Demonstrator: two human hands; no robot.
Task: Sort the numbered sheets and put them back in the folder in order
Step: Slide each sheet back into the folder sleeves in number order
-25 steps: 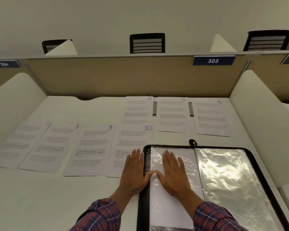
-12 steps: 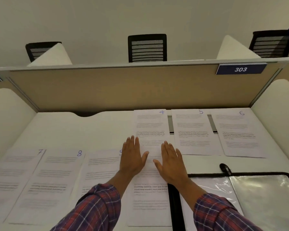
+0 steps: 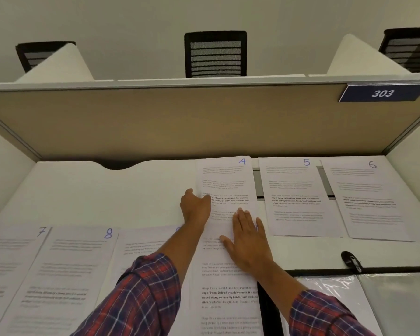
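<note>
While pinching left edge of sheet 4 [image 3: 224, 175] with left hand [image 3: 195, 209], presses right hand [image 3: 249, 243] flat; bare desk [image 3: 107, 190] leftward; seven sheets [image 3: 291, 190].

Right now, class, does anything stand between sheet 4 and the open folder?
Only the person's right hand, lying flat on the paper, and the lower sheet under it lie between sheet 4 and the folder; nothing else visible does.
</note>
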